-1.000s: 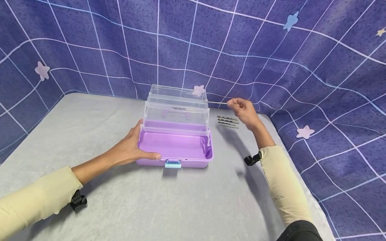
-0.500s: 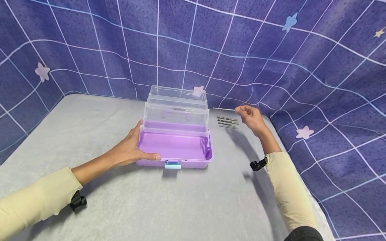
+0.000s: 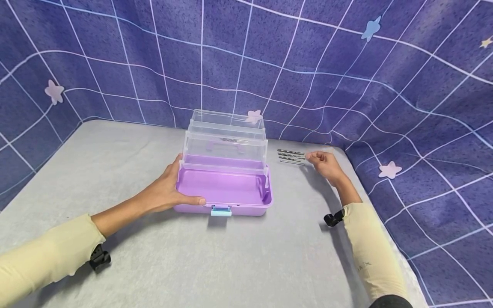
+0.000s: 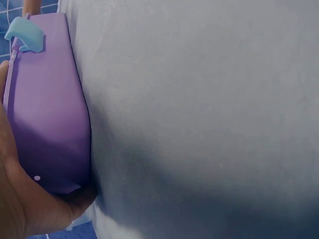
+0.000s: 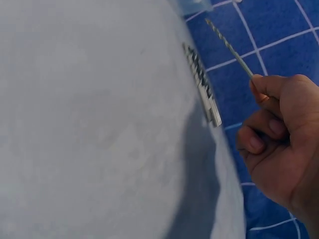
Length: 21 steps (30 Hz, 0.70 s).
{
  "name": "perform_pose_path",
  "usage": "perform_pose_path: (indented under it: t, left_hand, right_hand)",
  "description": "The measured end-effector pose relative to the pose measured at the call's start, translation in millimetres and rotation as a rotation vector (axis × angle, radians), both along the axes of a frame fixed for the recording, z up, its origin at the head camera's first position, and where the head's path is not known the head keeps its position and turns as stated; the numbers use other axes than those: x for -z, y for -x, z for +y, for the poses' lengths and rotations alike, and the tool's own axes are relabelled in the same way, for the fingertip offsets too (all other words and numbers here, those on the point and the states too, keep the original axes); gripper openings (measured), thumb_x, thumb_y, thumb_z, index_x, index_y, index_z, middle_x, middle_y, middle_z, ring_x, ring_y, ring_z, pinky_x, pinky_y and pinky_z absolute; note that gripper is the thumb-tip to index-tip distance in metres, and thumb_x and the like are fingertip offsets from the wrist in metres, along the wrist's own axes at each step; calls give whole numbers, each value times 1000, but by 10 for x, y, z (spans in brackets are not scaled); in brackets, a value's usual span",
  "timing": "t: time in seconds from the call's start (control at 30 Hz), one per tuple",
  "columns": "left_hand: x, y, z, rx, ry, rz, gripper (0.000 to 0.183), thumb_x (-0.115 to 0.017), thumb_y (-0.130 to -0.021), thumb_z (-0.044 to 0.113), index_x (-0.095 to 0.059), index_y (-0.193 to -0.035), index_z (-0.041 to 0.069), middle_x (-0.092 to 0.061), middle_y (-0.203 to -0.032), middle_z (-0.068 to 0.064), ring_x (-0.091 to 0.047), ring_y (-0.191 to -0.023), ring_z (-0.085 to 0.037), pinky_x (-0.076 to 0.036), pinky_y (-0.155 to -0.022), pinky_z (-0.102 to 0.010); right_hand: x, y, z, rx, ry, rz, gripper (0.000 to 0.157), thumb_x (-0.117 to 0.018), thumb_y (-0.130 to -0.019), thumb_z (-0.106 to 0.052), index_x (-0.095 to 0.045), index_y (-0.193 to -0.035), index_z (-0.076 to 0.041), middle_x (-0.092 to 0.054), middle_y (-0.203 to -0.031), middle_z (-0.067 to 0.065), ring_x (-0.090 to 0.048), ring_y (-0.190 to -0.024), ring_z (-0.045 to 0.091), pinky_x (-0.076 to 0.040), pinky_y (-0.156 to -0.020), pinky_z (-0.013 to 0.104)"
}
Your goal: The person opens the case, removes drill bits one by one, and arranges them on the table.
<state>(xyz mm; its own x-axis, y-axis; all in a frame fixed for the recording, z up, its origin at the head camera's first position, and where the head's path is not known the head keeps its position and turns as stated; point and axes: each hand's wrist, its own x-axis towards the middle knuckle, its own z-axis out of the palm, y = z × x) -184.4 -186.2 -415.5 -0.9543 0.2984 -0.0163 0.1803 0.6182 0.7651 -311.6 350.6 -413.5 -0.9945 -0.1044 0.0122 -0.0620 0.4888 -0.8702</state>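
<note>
A slim drill bit (image 5: pixel 229 47) is pinched between thumb and forefinger of the right hand (image 3: pixel 325 166), just right of the loose bits (image 3: pixel 291 155). Held near one end, it could pivot and knock them rolling. The left hand (image 3: pixel 163 192) grips the purple box (image 3: pixel 248 209) at its left; a tug might jolt its clear trays (image 3: pixel 225 167). Grey worktop (image 3: pixel 246 256); gridded blue cloth (image 3: pixel 269 51) on the far and right sides.
</note>
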Motion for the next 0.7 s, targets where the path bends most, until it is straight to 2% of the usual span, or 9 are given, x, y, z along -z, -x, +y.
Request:
perform_pose_path:
  t: [0.1, 0.2, 0.4, 0.53, 0.7]
  left_hand:
    - [4, 3, -1, 0, 1, 0, 161, -100, -76, 67, 16, -182, 28, -30, -177, -30, -51, -151, -46, -43, -122, -81]
    - [10, 7, -1, 1, -5, 4, 161, -100, -76, 67, 14, -182, 29, -31, -176, -29, -51, -150, -46, -43, -121, -81]
    - [14, 10, -6, 1, -7, 6, 160, -100, -76, 67, 13, -182, 28, -32, -175, -29, -51, -150, -46, -44, -120, -81]
    - [10, 4, -11, -4, 10, -5, 162, -99, -77, 68, 17, -181, 27, -23, -182, -31, -47, -155, -49, -41, -122, -83]
    - [8, 5, -10, -2, 5, -13, 161, -99, -77, 68, 17, -181, 28, -21, -183, -31, -47, -156, -49, -40, -123, -83]
  right_hand:
    - [67, -18, 42, 7, -35, -16, 41, -62, -115, -16, -67, -139, 16, -60, -83, -15, -47, -71, 1, -40, -63, 19]
    - [145, -19, 78, 14, -44, -40, 41, -61, -115, -16, -67, -139, 16, -64, -88, -13, -48, -70, 0, -41, -60, 19]
    - [231, 2, 105, 29, -49, -92, 41, -61, -116, -20, -67, -138, 15, -56, -82, -15, -46, -66, -1, -37, -58, 19]
    - [226, 22, 115, 25, -88, -113, 40, -61, -116, -22, -68, -137, 12, -52, -77, -17, -44, -66, -1, -37, -60, 19]
    - [207, 44, 122, 12, -132, -126, 39, -64, -115, -22, -69, -136, 10, -50, -74, -18, -42, -66, 0, -38, -61, 20]
